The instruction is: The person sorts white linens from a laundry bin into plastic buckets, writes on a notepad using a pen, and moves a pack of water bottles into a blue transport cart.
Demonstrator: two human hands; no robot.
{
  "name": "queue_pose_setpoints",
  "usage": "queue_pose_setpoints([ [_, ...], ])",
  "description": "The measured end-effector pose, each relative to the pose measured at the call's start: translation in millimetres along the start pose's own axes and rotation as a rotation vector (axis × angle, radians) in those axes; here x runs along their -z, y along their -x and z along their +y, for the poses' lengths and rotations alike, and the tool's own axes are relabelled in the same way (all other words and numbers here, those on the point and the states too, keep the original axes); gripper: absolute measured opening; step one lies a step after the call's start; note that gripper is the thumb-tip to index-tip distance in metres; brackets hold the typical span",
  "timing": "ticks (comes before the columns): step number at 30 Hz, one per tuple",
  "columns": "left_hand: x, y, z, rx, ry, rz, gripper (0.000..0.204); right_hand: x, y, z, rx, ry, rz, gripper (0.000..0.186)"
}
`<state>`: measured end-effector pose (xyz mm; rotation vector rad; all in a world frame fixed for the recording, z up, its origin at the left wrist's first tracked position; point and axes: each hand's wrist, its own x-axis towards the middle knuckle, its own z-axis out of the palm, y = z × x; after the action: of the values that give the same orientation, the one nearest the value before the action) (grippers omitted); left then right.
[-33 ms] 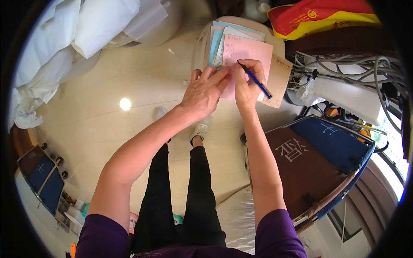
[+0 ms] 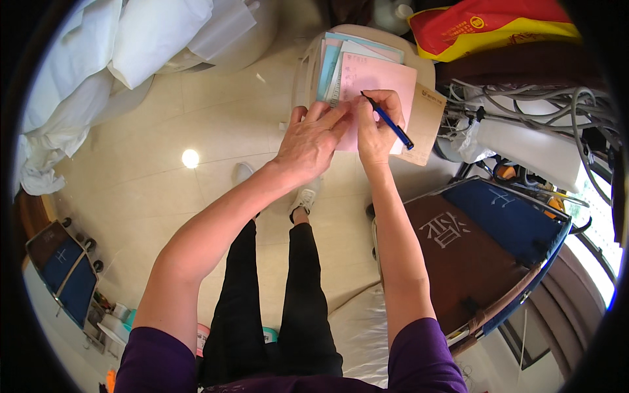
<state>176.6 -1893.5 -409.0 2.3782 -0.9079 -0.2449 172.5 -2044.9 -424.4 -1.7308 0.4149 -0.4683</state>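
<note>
While gripped: one pen point(image 2: 388, 121), two hands.

White bedding point(image 2: 98, 59) is heaped at the upper left above a pale tiled floor point(image 2: 164, 190), where a round spot of light point(image 2: 190, 158) glares. A red and yellow bag point(image 2: 498, 26) lies at the top right, with a tangle of grey cables point(image 2: 524, 105) just below it. A blue and brown folding chair point(image 2: 485, 249) stands at the right; a smaller one of the same colours point(image 2: 62, 268) stands at the lower left.
</note>
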Motion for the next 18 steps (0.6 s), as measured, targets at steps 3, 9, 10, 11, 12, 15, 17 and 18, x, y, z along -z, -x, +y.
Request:
queue_pose_setpoints([
  [3, -4.8, -1.5, -4.0, 0.015, 0.066, 0.021, 0.027, -5.8, -9.6, 17.7, 0.095, 0.045, 0.015, 0.008],
  [9, -8.7, -3.6, -12.4, 0.021, 0.143, 0.044, 0.022, -10.7, -7.3, 42.9, 0.135, 0.091, 0.084, 0.005],
  [10, -10.3, -3.4, -13.6, 0.022, 0.151, 0.054, 0.021, -11.0, -7.0, 44.3, 0.146, 0.086, 0.082, 0.004],
  [11, -11.5, -3.6, -14.7, 0.023, 0.162, 0.066, 0.021, -11.4, -7.8, 44.5, 0.157, 0.082, 0.079, 0.004],
  [12, -12.4, -3.4, -15.6, 0.027, 0.167, 0.072, 0.020, -11.7, -8.2, 44.4, 0.169, 0.079, 0.076, 0.004],
  [15, -14.2, -2.2, -16.4, 0.036, 0.180, 0.089, 0.020, -13.2, -7.4, 42.3, 0.121, 0.091, 0.053, 0.004],
  [17, -14.5, -1.6, -17.0, 0.039, 0.183, 0.095, 0.019, -14.2, -7.9, 41.2, 0.113, 0.109, 0.052, 0.003],
  [18, -14.5, -1.3, -17.2, 0.035, 0.186, 0.098, 0.020, -14.6, -8.1, 40.6, 0.103, 0.119, 0.054, 0.004],
])
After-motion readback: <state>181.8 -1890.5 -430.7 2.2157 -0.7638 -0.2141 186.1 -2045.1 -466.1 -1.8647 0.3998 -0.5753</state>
